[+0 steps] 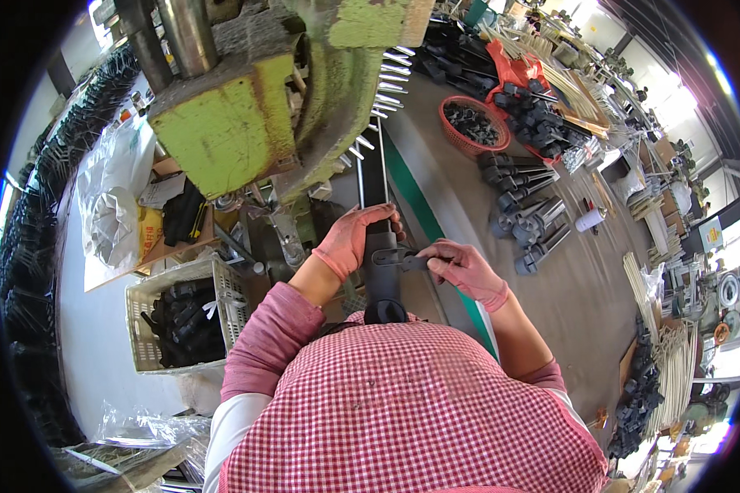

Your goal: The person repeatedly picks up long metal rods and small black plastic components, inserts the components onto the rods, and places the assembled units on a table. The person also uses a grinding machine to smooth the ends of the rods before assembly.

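Handle [382, 283], likely stiff and light, best held along its body: my left fingers [376, 213] curl round at twelve o'clock, right fingers [444, 268] pinch the black tab [414, 264] at three.

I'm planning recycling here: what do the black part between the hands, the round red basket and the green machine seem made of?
Black part: probably plastic, matte or satin; no bare-metal glint. Round red basket: likely moulded plastic, finish unclear; evenly coloured openwork wall. Green machine: apparently painted metal; worn coating, rust-brown edges.
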{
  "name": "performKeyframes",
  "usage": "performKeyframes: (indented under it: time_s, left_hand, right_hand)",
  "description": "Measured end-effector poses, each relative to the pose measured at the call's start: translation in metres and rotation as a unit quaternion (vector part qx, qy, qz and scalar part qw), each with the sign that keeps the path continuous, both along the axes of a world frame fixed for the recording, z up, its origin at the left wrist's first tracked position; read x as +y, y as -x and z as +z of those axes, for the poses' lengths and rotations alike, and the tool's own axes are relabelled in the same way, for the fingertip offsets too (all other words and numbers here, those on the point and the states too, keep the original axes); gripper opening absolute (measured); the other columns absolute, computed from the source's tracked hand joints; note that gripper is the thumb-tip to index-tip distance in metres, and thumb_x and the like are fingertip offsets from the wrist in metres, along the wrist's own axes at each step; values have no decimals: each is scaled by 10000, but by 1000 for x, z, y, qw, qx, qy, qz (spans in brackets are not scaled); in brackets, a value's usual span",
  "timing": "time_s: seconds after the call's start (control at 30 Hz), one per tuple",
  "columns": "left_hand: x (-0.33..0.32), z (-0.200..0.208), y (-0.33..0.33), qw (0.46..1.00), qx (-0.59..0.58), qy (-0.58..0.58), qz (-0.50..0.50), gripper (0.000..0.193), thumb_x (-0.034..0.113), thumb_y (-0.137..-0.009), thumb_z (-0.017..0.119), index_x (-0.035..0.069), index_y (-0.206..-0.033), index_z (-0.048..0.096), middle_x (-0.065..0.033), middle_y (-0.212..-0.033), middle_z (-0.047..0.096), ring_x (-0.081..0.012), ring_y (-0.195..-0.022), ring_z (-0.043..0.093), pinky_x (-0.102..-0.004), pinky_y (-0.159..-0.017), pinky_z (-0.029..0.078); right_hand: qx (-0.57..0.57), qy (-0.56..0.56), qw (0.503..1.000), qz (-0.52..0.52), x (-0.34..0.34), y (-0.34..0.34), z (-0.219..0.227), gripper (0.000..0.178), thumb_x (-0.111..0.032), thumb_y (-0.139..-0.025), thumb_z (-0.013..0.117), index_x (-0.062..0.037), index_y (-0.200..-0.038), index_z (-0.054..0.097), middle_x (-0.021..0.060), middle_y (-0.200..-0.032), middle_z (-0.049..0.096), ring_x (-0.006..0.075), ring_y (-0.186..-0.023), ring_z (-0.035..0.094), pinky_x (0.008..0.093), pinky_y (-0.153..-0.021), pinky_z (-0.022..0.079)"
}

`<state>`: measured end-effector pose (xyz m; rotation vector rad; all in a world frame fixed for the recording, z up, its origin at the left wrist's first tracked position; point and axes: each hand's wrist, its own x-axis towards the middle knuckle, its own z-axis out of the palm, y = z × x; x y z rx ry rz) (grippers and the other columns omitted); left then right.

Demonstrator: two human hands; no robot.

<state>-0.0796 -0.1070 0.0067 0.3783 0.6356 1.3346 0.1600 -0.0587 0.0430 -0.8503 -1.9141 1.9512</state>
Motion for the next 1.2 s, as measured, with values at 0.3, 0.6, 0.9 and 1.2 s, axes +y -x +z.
performKeyframes:
  time_s: [0.3,0.6,0.9,1.2]
  left_hand:
    - [10,-9,-2,995,-66,-3,79,167,168,-917,669,8,-909,623,-102,-813,643,-251,-769,658,-367,-715,557]
    - [6,-47,2,929,-63,77,358,168,170,-947,646,52,-1011,545,-74,-809,599,-223,-717,600,-380,-646,542]
    - [-83,-58,23,827,112,95,543,332,79,-967,556,13,-1292,539,-74,-1170,623,-176,-1048,596,-306,-908,495]
    - [-115,-41,71,876,125,9,465,307,113,-1019,520,-45,-1275,583,-139,-1172,682,-203,-1061,666,-323,-936,528]
  right_hand:
    - [21,121,988,-93,7,37,-18,246,-166,-936,691,25,-1086,658,56,-889,668,114,-785,654,256,-653,526]
    - [-148,-257,954,44,0,96,-32,574,-360,-706,836,24,-1081,633,167,-1022,705,300,-1001,678,366,-895,513]
    - [-52,91,988,115,6,181,-35,388,-282,-809,791,4,-1035,655,37,-817,637,121,-640,618,273,-572,532]
    - [-69,192,961,187,9,236,-16,367,-324,-838,757,-22,-1015,647,71,-856,662,173,-721,648,308,-671,555]
